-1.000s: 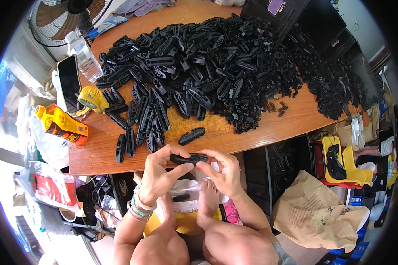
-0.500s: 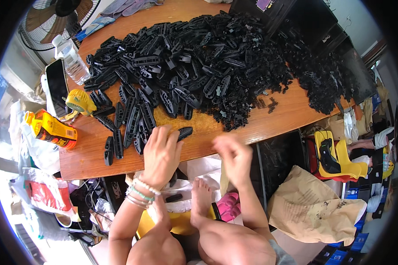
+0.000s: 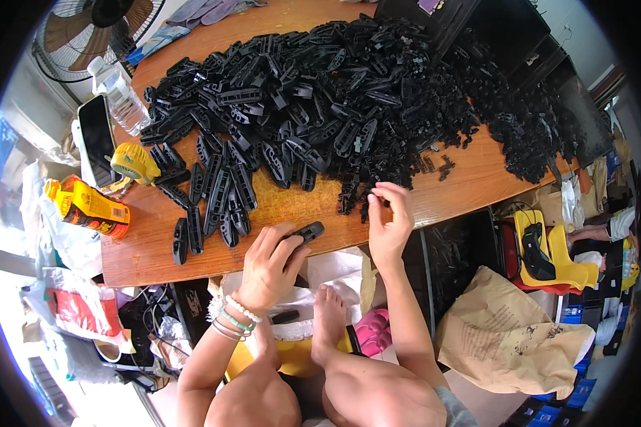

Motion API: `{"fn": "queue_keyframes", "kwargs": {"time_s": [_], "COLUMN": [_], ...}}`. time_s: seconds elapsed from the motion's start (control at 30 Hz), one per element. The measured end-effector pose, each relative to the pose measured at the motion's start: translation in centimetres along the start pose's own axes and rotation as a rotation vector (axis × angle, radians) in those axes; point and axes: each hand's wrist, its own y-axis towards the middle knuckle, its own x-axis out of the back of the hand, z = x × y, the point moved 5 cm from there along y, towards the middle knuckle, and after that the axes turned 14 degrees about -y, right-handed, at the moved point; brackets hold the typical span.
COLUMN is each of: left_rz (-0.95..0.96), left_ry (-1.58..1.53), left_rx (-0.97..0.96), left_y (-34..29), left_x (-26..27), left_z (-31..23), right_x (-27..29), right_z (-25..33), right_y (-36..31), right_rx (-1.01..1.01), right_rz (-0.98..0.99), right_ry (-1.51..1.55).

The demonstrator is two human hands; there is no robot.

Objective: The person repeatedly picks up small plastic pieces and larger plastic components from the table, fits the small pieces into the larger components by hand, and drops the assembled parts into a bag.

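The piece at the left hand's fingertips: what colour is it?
The piece is black, showing best in the head view.

There is one held part [image 3: 310, 232] — two bottles [image 3: 127, 105] [image 3: 94, 208] — one phone [image 3: 96, 132]

Strong white light comes from the left of the desk [image 3: 149, 250], where the plastic bags [image 3: 75, 238] beside it bleach to near white. Below the desk's right half, the black bin [image 3: 459, 260] sinks into shadow. On the desk, the black parts [image 3: 263, 96] catch small highlights; finer pieces [image 3: 530, 139] at its right end merge darkly. Fisheye distortion curves the desk's front edge. The left hand [image 3: 269, 265] and right hand [image 3: 390, 226], near that edge, look fairly crisp.
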Motion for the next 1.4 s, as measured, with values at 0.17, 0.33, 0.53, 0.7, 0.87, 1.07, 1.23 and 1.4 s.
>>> {"fn": "queue_keyframes", "kwargs": {"time_s": [0.17, 0.33, 0.53, 0.7, 0.87, 1.07, 1.23, 1.4], "left_rz": [-0.079, -0.092, -0.114, -0.070, -0.088, -0.077, -0.119, -0.139], "left_ry": [0.045, -0.067, -0.778, -1.072, -0.932, -0.866, -0.899, -0.806], "left_rx": [0.110, 0.287, 0.668, 0.904, 0.874, 0.917, 0.905, 0.814], "left_y": [0.4, 0.2, -1.4, -0.4, -1.0, -0.8, -0.9, -1.4], "left_x": [0.8, 1.5, 0.3, 1.1, 1.0, 1.1, 1.3, 2.0], "left_z": [-0.9, -1.3, -1.5, -2.4, -1.6, -1.7, -1.8, -1.6], "right_x": [1.4, 1.0, 1.0, 1.2, 1.4, 1.9, 2.2, 1.1], "right_z": [0.3, 3.2, 6.3, 7.5, 7.8, 8.5, 9.2, 7.9], "right_y": [-1.2, -3.9, -5.3, -5.2, -4.8, -4.3, -3.9, -4.8], "right_rx": [-0.195, -0.532, -0.621, -0.576, -0.394, -0.115, 0.111, -0.226], "right_rz": [-0.002, 0.370, 0.427, 0.540, 0.457, 0.338, 0.269, 0.555], "right_ry": [0.130, 0.638, 0.708, 0.631, 0.494, 0.378, 0.191, 0.453]}}
